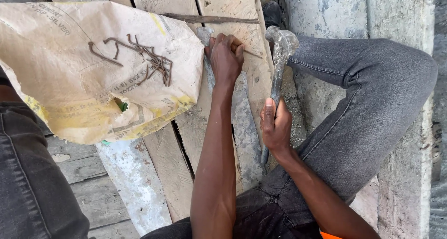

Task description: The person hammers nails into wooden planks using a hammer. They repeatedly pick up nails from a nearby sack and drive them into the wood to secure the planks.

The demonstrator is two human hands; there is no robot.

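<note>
1. left hand point(225, 58): reaches forward over the wooden planks point(233, 6), fingers curled and pinched on a thin rusty nail point(249, 52). the nail lies nearly flat on the plank, its free end pointing right toward the hammer head.
2. right hand point(275, 126): fingers wrapped tight around the handle of a hammer point(278, 66), thumb laid along the shaft. the grip sits about halfway down the handle; the lower end of the handle shows below the hand.
3. hammer: its head, pale and crusted with dried cement, hangs above the right edge of the plank, just right of the left hand and near the nail's free end. whether the head touches the wood cannot be told.
4. wooden planks: several rough boards side by side, stained with cement, running away from the viewer under both forearms. a thin dark rod point(209, 19) lies across them beyond the left hand.
5. paper sack point(56, 94): a crumpled tan bag spread on the planks to the left, well apart from the hands, torn near its lower edge.
6. bent nails point(149, 57): a loose cluster of rusty, crooked nails resting on top of the sack.
7. grey jeans point(372, 94): the person's right knee is raised beside the hammer; the left leg shows at the lower left edge.
8. concrete slab point(326, 10): rough grey surface right of the planks, behind the knee.
</note>
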